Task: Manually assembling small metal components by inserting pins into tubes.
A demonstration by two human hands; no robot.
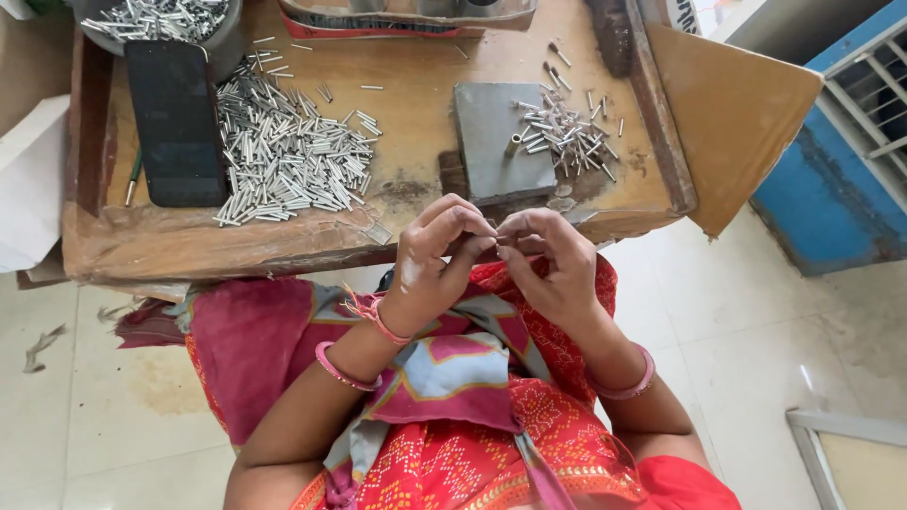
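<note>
Tube heap [288, 156] right of phone [176, 123] — both on table [416, 85].

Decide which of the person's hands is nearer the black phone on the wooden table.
Left. The left hand is below and to the right of the black phone; the right hand lies farther right, beyond the left, fingers meeting.

Pink bangles [345, 373] on both wrists, red patterned dress [491, 444]

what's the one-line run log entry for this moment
left hand fingers pinch small metal piece | right hand fingers meet it at the tips | both over lap, front of wooden tray | big tube pile left | small pile by grey block
</note>
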